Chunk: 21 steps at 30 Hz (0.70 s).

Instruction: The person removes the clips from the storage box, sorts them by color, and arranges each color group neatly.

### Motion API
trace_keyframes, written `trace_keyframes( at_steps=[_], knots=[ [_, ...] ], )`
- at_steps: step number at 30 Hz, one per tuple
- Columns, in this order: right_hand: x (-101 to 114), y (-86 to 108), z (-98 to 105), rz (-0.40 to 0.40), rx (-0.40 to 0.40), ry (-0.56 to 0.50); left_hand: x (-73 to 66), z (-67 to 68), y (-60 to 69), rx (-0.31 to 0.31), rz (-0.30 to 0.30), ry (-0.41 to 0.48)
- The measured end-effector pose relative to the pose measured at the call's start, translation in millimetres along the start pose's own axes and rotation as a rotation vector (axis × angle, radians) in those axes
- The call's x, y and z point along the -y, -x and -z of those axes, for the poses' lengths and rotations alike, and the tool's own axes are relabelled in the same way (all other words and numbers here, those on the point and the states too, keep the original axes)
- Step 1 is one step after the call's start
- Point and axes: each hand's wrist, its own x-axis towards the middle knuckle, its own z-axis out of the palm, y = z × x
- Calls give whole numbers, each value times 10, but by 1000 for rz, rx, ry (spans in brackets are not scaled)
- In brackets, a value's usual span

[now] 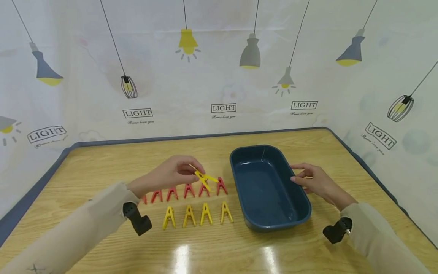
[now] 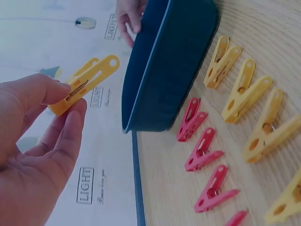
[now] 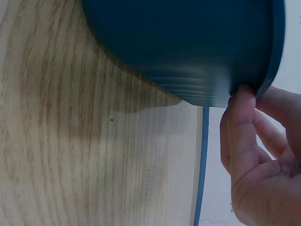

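My left hand (image 1: pixel 172 171) pinches a yellow clothespin (image 2: pixel 91 80) between thumb and fingers, raised above the table just left of the basin. A dark blue basin (image 1: pixel 263 186), rectangular with rounded corners, has only its bare floor showing. At its right side, my right hand (image 1: pixel 318 182) grips the rim, thumb over the edge and fingers against the outer wall. Below the left hand stands a row of several red clothespins (image 2: pixel 201 159), some partly hidden by that hand and wrist. Nearer the front is a row of several yellow clothespins (image 2: pixel 257 96).
All of this stands on a wood-grain table (image 1: pixel 212 247). A pale backdrop (image 1: pixel 191 83) printed with lamps rises behind the table and along its sides. Each sleeve carries a black wrist camera (image 1: pixel 137 219).
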Motion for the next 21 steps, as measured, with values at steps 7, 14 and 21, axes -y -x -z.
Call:
trace_keyframes(
  at_steps=[7,14,21],
  knots=[
    [5,4,-5,4,-6,14,74,106,203,-30,35,-23],
    [20,10,-12,-2,-8,17,182,172,431,-63,110,-55],
    [22,11,-15,-8,-7,12,319,230,651,-92,162,-115]
  ],
)
